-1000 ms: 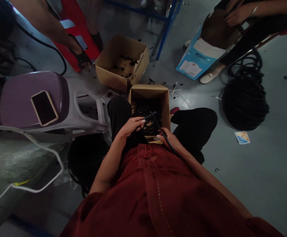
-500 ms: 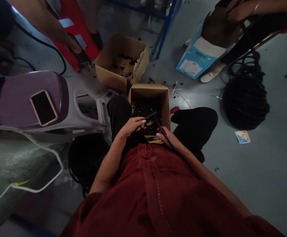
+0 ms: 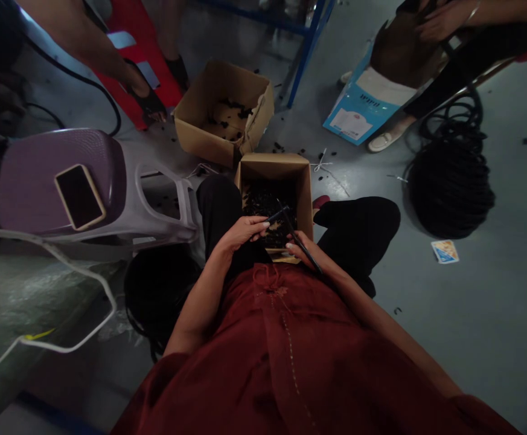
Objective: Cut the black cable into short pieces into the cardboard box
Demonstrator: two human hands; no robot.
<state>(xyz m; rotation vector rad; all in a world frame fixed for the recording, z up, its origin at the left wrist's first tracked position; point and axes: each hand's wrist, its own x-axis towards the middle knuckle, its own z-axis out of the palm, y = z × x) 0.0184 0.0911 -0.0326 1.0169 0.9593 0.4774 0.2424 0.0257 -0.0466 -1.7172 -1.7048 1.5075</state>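
Grey floor (image 3: pixel 494 350), purple plastic stool (image 3: pixel 23 187)

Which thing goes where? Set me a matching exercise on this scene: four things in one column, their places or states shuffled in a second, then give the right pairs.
Things:
1. Phone
2. Black coil
3. Farther cardboard box
4. Person's right hand

Places and states:
A. Holding a thin black stick above the near cardboard box
B. Lying on the lilac plastic stool
C. On the floor beyond the near box, with dark scraps inside
D. Heaped on the grey floor to the person's right

Right pairs: 1-B, 2-D, 3-C, 4-A
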